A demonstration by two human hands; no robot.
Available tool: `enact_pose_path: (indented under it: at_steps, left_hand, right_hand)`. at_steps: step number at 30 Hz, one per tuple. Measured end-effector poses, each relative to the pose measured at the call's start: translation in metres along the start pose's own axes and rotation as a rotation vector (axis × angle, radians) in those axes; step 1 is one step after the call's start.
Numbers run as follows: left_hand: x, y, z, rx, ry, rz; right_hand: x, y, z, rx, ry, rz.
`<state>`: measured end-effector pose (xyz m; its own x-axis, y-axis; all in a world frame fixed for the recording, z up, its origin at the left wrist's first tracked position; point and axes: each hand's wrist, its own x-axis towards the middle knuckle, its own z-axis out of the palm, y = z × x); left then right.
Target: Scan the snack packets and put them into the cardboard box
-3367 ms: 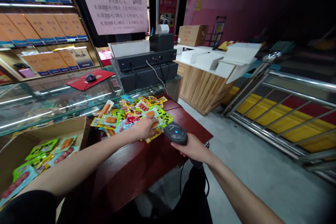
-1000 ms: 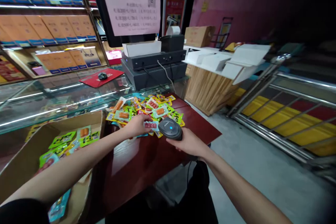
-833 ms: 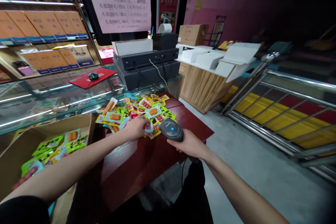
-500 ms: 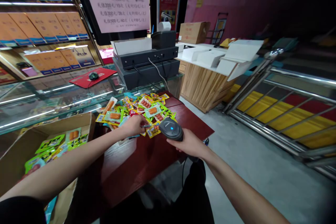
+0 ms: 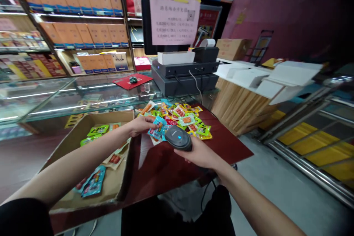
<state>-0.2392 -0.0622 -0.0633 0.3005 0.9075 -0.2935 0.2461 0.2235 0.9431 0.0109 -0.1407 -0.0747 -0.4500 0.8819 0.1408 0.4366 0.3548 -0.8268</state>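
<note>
My left hand pinches a blue snack packet at the left side of a heap of small sausage packets. In my right hand is a dark handheld scanner with a blue light on top, its head close to the blue packet. The heap lies on a dark red tabletop. To the left stands an open cardboard box with green, blue and clear packets inside, partly covered by my left forearm.
Behind the heap are a glass counter, a red mat with a mouse, and a black cash drawer below a monitor. A wooden cabinet and a metal railing stand at the right.
The view has turned left, so more of the box and shelves shows. My left hand now holds a blue packet up, left of the heap, near the scanner. The scanner stays in my right hand.
</note>
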Motion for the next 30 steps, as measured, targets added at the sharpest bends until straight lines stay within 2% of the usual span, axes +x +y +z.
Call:
enact_pose_path:
  at_steps: [3, 6, 13, 15, 19, 24, 27, 30]
  left_hand:
    - [-0.023, 0.002, -0.022, -0.152, -0.011, -0.056]
    - [-0.043, -0.003, -0.044, -0.219, 0.048, -0.063]
    - [-0.074, -0.033, -0.085, -0.179, 0.248, -0.043]
    - [-0.085, -0.035, -0.091, -0.160, 0.257, -0.056]
    - [-0.109, -0.035, -0.104, -0.110, 0.241, -0.054]
    - [-0.120, -0.038, -0.120, -0.022, 0.359, -0.040]
    - [-0.110, -0.039, -0.116, 0.000, 0.388, -0.026]
    - [-0.090, -0.035, -0.098, 0.033, 0.337, 0.005]
  right_hand:
    - [0.014, -0.017, 0.023, -0.003, -0.080, -0.043]
    - [0.027, -0.028, 0.046, -0.013, -0.130, -0.079]
    - [0.047, -0.048, 0.085, -0.010, -0.232, -0.130]
    - [0.050, -0.055, 0.091, -0.003, -0.273, -0.141]
    - [0.052, -0.066, 0.096, -0.008, -0.291, -0.162]
    - [0.053, -0.067, 0.095, -0.051, -0.280, -0.145]
    - [0.051, -0.058, 0.090, -0.052, -0.251, -0.133]
    - [0.044, -0.046, 0.079, -0.074, -0.195, -0.097]
